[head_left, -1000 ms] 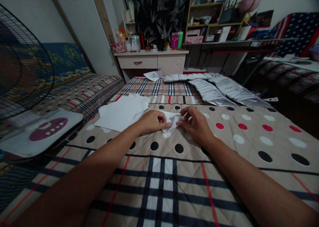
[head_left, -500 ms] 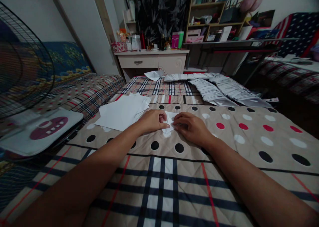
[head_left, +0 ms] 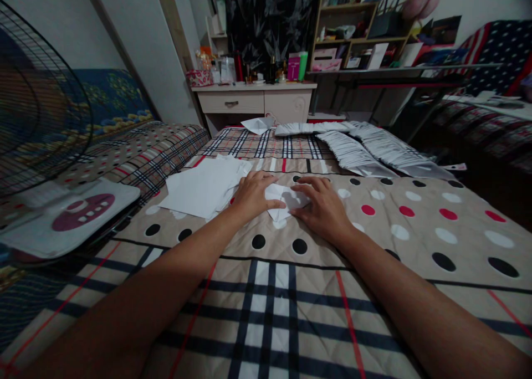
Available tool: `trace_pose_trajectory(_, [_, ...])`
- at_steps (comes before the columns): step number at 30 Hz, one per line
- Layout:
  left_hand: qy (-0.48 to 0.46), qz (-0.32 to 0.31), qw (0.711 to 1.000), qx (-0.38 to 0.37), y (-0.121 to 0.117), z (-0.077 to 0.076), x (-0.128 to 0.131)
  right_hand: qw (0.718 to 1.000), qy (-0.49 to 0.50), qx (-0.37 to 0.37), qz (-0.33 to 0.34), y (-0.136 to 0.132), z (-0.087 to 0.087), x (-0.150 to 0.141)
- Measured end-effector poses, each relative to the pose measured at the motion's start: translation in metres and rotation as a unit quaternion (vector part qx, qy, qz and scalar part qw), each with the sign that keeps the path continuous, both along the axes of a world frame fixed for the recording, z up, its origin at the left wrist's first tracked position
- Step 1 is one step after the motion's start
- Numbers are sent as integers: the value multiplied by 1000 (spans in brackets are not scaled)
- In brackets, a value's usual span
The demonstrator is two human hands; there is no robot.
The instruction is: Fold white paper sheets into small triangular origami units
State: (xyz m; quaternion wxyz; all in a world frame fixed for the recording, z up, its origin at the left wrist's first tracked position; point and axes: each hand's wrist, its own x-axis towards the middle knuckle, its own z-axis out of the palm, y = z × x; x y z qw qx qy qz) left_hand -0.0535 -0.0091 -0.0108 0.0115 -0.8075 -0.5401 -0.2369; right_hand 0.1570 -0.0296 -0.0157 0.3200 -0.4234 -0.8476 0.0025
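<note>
A small folded white paper lies on the dotted bedspread between my two hands, with creases and a point toward me. At its left side, my left hand has its fingers stretched out and its thumb resting on the paper. My right hand lies over the paper's right side, thumb and fingers apart, the fingertips touching it. Both palms hide parts of the paper's edges. Just left of my left hand is a loose stack of white paper sheets.
Rows of folded white papers lie on the far right of the bed, with another folded paper at the far edge. A fan stands at the left. Beyond the bed is a white dresser with small items on it.
My left hand has gone from a pinch on the paper to spread fingers. My right hand has lowered from a raised pinch, and its fingers have parted; the lifted flap now lies flatter.
</note>
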Motion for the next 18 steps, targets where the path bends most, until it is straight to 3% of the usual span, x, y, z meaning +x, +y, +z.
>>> trace_pose_trajectory(11, [45,-32,998,29,-4,6,2,1000,-6,-26,-3,4,-2,1])
trace_pose_trajectory(18, [37,-42,997,50,-4,5,3,1000,8,-5,10,2,0,0])
